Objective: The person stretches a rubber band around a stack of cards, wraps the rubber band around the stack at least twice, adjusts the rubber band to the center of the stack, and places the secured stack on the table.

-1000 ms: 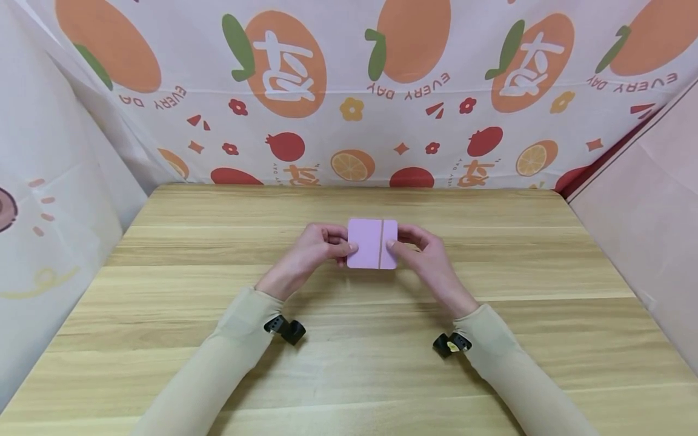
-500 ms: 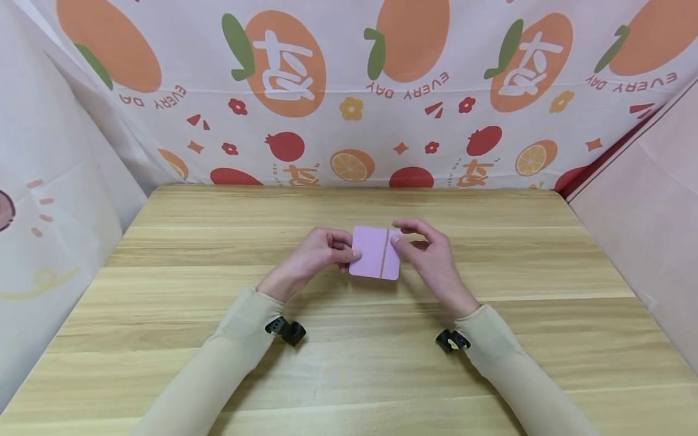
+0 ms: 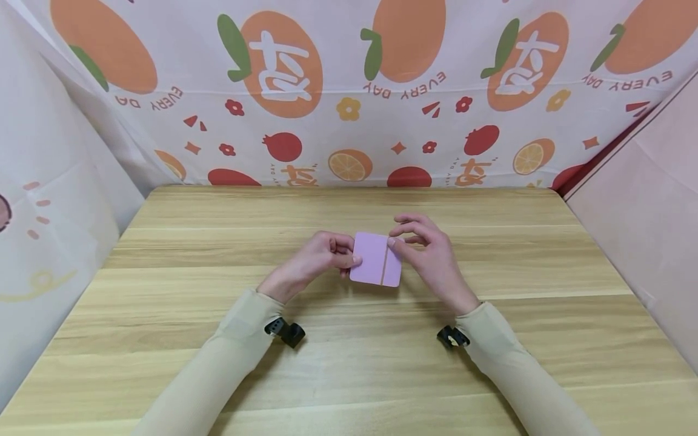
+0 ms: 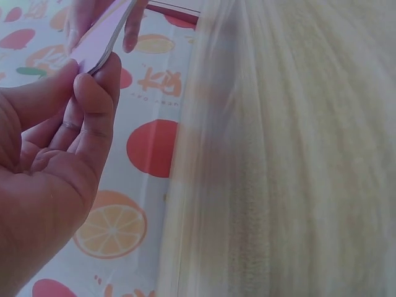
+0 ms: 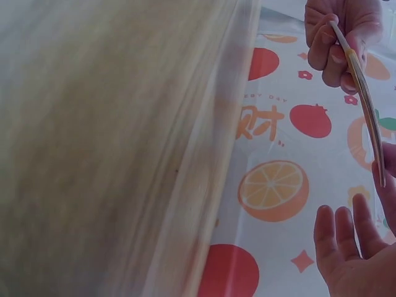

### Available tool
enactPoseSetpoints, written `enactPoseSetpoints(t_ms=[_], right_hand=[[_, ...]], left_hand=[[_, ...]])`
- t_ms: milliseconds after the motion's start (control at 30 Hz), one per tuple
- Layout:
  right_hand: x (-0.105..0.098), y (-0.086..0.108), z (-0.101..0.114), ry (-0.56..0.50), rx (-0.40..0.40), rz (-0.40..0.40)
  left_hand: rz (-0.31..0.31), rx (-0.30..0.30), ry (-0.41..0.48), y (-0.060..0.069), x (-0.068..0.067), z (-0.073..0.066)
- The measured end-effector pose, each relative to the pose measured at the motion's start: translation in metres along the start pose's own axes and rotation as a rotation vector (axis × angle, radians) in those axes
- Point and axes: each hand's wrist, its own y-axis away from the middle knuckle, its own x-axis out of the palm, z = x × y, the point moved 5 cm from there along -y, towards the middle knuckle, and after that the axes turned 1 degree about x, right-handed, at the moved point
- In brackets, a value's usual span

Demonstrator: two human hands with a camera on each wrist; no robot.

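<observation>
A small pink notebook (image 3: 369, 259) with rounded corners is held above the table, slightly tilted, a tan elastic band (image 3: 385, 266) running down near its right side. The left hand (image 3: 327, 254) pinches its left edge, thumb on the cover and fingers underneath. At the upper right corner is the right hand (image 3: 431, 248); its thumb lies on the cover by the band, and the bent index finger comes close to the thumb tip at the top edge. In the right wrist view the notebook (image 5: 366, 102) appears edge-on, with the right hand's other fingers (image 5: 346, 229) spread away from it.
Beneath both hands spreads a wood-grain table (image 3: 349, 375). A white fruit-print cloth (image 3: 349, 72) hangs behind its far edge, and pale cloths (image 3: 60, 200) hang at the sides. Each sleeved wrist wears a small black camera (image 3: 291, 334).
The notebook has come down nearer the body and turned slightly clockwise. The right thumb has shifted up to the band, while the right fingers have lifted past the top edge. The left grip stays.
</observation>
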Motion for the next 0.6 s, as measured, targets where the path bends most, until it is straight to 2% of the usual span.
enactPoseSetpoints(t_ms=[200, 467, 600], right_hand=[[0.001, -0.002, -0.006, -0.041, 0.036, 0.021], [0.005, -0.007, -0.018, -0.124, 0.133, 0.078], [0.007, -0.01, -0.035, -0.14, 0.142, 0.08]], left_hand=[[0.014, 0.006, -0.005, 0.0, 0.003, -0.001], [0.024, 0.035, -0.054, 0.001, 0.011, -0.004], [0.009, 0.02, -0.057, -0.001, 0.011, 0.0]])
